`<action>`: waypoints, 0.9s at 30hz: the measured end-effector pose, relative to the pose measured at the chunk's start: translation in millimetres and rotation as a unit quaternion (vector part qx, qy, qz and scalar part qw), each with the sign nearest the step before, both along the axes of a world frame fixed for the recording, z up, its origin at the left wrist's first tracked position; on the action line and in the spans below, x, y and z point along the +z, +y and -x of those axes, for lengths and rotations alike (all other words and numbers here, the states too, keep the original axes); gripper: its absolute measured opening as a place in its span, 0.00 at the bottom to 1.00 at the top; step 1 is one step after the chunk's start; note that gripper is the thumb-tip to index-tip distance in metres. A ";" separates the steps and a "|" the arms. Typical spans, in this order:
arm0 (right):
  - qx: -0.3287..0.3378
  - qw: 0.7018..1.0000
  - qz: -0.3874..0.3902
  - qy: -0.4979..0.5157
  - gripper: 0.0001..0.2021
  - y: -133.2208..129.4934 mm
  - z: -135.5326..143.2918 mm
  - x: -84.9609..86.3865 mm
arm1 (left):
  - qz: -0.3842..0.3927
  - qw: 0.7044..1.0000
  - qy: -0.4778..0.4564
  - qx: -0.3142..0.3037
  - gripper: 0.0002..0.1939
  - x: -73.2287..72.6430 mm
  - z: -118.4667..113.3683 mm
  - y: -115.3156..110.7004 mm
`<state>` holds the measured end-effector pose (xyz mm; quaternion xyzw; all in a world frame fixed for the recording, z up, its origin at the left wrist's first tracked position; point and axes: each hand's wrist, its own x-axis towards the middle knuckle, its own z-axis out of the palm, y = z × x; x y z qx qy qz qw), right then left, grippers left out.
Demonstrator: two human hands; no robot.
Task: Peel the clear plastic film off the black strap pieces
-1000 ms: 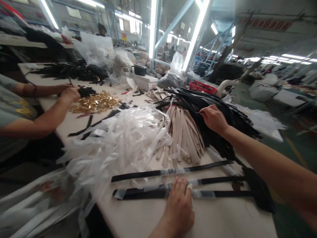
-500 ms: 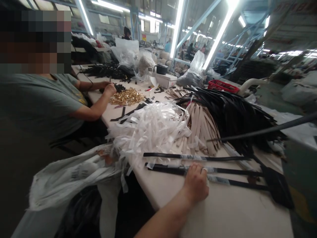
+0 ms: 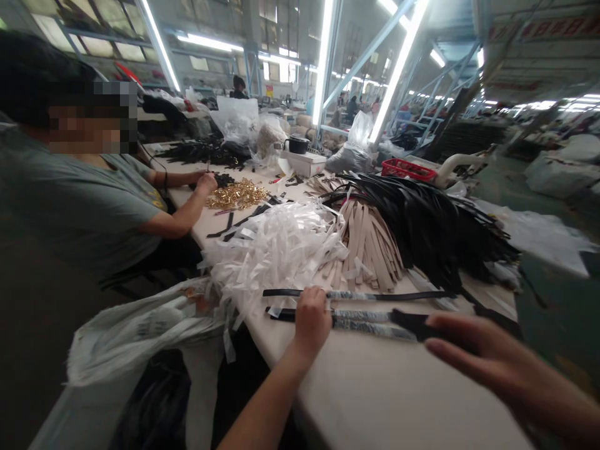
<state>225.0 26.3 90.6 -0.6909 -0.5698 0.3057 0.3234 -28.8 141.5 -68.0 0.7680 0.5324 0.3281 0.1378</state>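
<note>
Several long black straps [image 3: 417, 295] with clear plastic film [image 3: 360, 315] around their middles lie across the near part of the table. My left hand [image 3: 313, 315], fingers curled and pressed down, grips the straps near their left ends. At the right, my right hand [image 3: 478, 359] is partly blurred, with a dark black strap end [image 3: 407, 322] between its thumb and fingers. That black piece overlaps the wrapped lower straps, and part of it is hidden by the hand. Just beyond my left hand sits a heap of white film strips [image 3: 281, 250].
Beige strips [image 3: 370, 244] and a large pile of black straps [image 3: 435, 219] lie behind. A co-worker [image 3: 94, 194] sits at the left beside gold metal fittings [image 3: 239, 194]. A white sack [image 3: 140, 325] hangs at the table's left edge. A red basket [image 3: 407, 169] stands farther back.
My left hand has moved left along the straps. My right hand has come into view at the right, where the black strap ends lay. The view has shifted slightly.
</note>
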 end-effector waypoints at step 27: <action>0.121 0.969 -0.140 0.164 0.17 145.3 97.5 -84.0 | -0.004 0.959 0.076 -0.273 0.02 163.0 47.0 76.2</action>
